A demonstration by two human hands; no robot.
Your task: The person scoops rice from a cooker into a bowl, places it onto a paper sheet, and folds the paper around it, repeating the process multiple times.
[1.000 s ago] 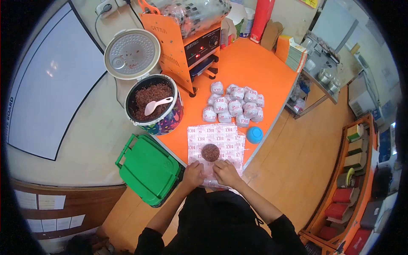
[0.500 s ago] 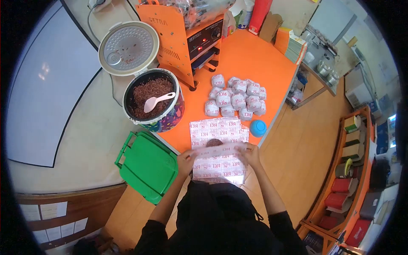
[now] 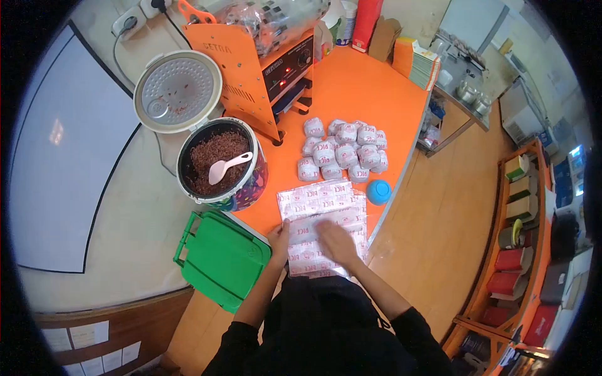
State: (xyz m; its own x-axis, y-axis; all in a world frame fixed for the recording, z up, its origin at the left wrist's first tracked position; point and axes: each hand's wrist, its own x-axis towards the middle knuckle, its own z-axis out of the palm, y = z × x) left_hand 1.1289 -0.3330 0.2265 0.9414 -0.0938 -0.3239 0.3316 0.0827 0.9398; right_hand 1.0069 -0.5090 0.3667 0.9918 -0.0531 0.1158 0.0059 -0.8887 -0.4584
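Printed wrapping paper (image 3: 316, 199) lies in a stack at the front edge of the orange table, its near flap folded over. The mound of dark rice is hidden under that fold. My left hand (image 3: 279, 239) pinches the paper's left edge. Over the folded part is my right hand (image 3: 337, 242), its fingers smeared by motion, so I cannot see whether they grip. Just beyond the paper sit several wrapped rice portions (image 3: 345, 152) in a piled group. A blue cup (image 3: 379, 192) stands to the right of the paper.
Left of the paper, an open rice cooker (image 3: 221, 164) holds dark rice and a pink rice paddle (image 3: 229, 167). A green bin lid (image 3: 222, 258) is below it. An orange machine (image 3: 235, 69) stands behind. Orange shelves (image 3: 501, 250) line the right side.
The paper's near flap has come down over the rice mound. My right hand has moved left from the paper's right edge onto the fold. The view has shifted slightly.
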